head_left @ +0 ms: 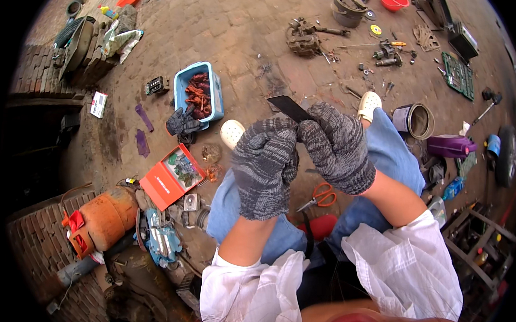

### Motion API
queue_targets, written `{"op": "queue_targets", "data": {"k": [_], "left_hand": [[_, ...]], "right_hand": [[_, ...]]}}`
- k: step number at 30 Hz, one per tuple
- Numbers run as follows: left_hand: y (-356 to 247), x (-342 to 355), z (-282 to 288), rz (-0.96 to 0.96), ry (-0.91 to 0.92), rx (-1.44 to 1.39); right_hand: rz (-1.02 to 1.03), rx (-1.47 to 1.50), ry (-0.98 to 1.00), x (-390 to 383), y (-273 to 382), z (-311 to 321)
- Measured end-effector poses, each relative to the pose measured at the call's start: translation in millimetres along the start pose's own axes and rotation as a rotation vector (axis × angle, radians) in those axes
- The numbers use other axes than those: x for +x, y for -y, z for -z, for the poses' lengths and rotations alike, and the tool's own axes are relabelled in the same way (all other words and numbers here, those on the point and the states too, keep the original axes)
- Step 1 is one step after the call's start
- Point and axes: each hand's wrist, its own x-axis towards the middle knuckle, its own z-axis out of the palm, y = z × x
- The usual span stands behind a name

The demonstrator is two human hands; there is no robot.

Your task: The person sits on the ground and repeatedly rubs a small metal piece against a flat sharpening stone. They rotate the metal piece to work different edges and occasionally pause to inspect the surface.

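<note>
Both of my hands wear grey-and-black knitted gloves and meet in front of me above my knees. My right hand (340,150) is closed, thumb pressed down, on a thin flat black strip (289,107) whose free end points away to the left. Against the strip's near edge, my left hand (263,167) is closed too, its fingertips pinching close to the right thumb. The gloves hide the strip's near end. Below them, scissors (320,197) with orange handles lie between my legs.
To the left stand a blue basin (219,96) of reddish-brown rags and an open orange-red box (166,183) of small parts. An orange gas cylinder (107,218) lies farther left. On the right are a metal can (406,118), a purple jug (450,146) and a green socket set (458,77).
</note>
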Motion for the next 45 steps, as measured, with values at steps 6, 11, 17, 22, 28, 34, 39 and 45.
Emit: {"op": "queue_targets", "data": {"k": [6, 11, 17, 22, 28, 34, 39, 45], "left_hand": [[-10.8, -2.5, -5.7, 0.253, -0.032, -0.524], [-16.2, -0.4, -1.7, 0.354, 0.035, -0.584], [0.5, 5.5, 1.2, -0.335, 0.005, 0.258], [-5.3, -0.3, 2.5, -0.086, 0.027, 0.143], [10.1, 8.1, 10.0, -0.633, 0.078, 0.616], [17.7, 11.5, 13.0, -0.520, 0.138, 0.533], [-19.6, 4.0, -0.9, 0.251, 0.087, -0.346], [-14.1, 3.8, 0.7, 0.196, 0.079, -0.324]], "right_hand": [[0.127, -0.121, -0.080, -0.4, -4.4, -6.1], [0.086, -0.087, -0.111, -3.1, -4.6, -8.2], [0.287, -0.232, -0.124, -7.3, -5.6, -8.1], [0.040, 0.002, -0.034, 0.9, -2.1, -3.6], [-0.060, 0.081, 0.122, 4.6, -3.7, 2.4], [0.062, -0.018, 0.121, 1.4, -6.4, 5.1], [0.013, 0.044, 0.030, -0.8, -8.9, 3.1], [0.144, -0.110, -0.050, -1.2, -1.8, 2.7]]}}
